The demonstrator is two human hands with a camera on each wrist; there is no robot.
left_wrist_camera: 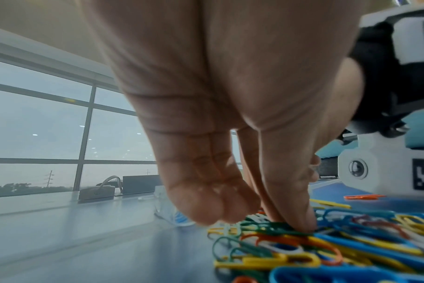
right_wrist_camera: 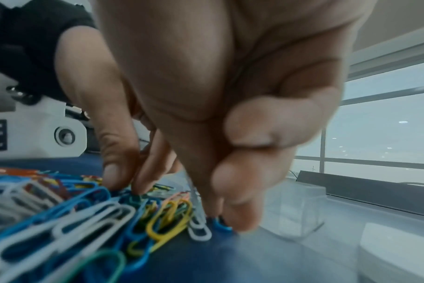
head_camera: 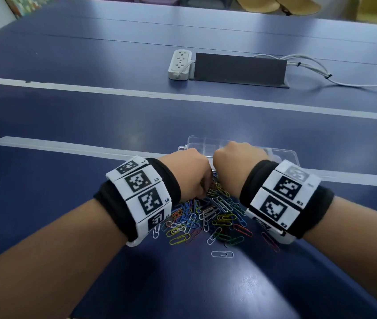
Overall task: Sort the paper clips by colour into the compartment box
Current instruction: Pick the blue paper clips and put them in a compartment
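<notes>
A heap of mixed-colour paper clips [head_camera: 210, 217] lies on the blue table, just in front of the clear compartment box [head_camera: 205, 146]. Both hands dip into the heap's far edge, fingers pointing down. In the left wrist view, my left hand [left_wrist_camera: 295, 226] pinches a green clip [left_wrist_camera: 271, 228] between thumb and forefinger, with the other fingers [left_wrist_camera: 206, 206] curled in. In the right wrist view, my right hand [right_wrist_camera: 226, 223] pinches the end of a blue clip [right_wrist_camera: 222, 226] at the table surface beside the box [right_wrist_camera: 300, 206]. From the head view, both hands' fingertips are hidden.
A stray white clip [head_camera: 222, 253] and a dark red one [head_camera: 270, 241] lie near the heap. Farther back stand a white power strip [head_camera: 180, 64], a dark grey panel [head_camera: 238, 67] and white cables [head_camera: 309, 70]. White tape lines [head_camera: 182, 97] cross the table.
</notes>
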